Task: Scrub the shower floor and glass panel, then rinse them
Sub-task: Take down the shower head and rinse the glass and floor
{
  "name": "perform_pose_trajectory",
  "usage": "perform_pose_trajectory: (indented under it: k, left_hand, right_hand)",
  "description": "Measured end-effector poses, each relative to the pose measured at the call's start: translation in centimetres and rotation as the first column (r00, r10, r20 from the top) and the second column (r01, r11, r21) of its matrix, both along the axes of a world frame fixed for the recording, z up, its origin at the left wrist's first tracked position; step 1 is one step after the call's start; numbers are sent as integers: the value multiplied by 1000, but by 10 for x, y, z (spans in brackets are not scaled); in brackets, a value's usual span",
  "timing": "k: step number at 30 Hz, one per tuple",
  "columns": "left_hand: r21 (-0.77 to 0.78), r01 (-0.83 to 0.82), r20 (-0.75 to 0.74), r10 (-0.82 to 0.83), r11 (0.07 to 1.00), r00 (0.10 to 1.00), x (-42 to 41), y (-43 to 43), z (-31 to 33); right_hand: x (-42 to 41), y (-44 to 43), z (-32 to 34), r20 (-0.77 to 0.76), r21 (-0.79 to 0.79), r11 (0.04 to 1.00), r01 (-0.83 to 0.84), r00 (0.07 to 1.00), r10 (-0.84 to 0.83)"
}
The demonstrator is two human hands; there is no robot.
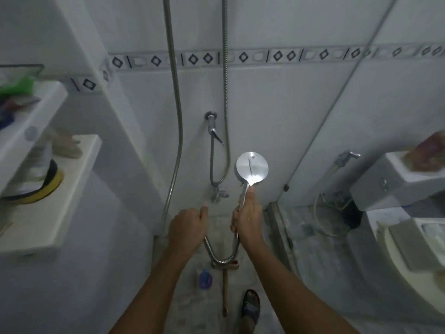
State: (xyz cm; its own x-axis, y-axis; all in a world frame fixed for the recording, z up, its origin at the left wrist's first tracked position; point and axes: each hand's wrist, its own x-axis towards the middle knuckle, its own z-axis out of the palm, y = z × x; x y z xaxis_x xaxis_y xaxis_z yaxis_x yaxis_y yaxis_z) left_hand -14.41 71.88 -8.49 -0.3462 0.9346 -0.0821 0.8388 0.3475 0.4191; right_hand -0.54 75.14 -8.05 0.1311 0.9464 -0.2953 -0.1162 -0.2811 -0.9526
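Looks like the rinse stage to me: the right hand (pixel 248 213) is wrapped round the handle of the shower head (pixel 252 168), held up in the middle facing the far wall. The left hand (pixel 187 227) is curled round the hose (pixel 220 257) looping down between them, so I'd keep feeding that slack, start high on the glass panel (pixel 325 153) on the right, sweep down, then chase suds across the shower floor (pixel 190 302). The floor under the arms looks grey and speckled with a long-handled brush (pixel 225 290) lying on it, the glass is see-through, and I can't tell if water's running.
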Motion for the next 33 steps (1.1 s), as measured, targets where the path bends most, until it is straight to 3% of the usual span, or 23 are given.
perform_pose_trajectory:
  k: [7, 15, 21, 29, 33]
  left_hand:
    - [61, -40, 90, 34, 997, 995, 38, 141, 9]
    - [-101, -217, 285, 238, 971, 929, 51, 258, -5]
    - [-172, -319, 302, 358, 932, 883, 36, 293, -15]
    - [-206, -364, 224, 406, 908, 886, 16, 290, -20]
    - [-238, -373, 261, 429, 897, 865, 16, 288, -13]
  right_hand:
    - [39, 128, 21, -82, 3, 1000, -27, 996, 28]
    - [60, 238, 23, -163, -3, 998, -65, 985, 64]
    - [55, 272, 31, -152, 61, 993, -99, 983, 107]
    - [44, 274, 35, -137, 91, 993, -80, 986, 92]
    - [42, 268, 45, -134, 117, 990, -72, 987, 87]
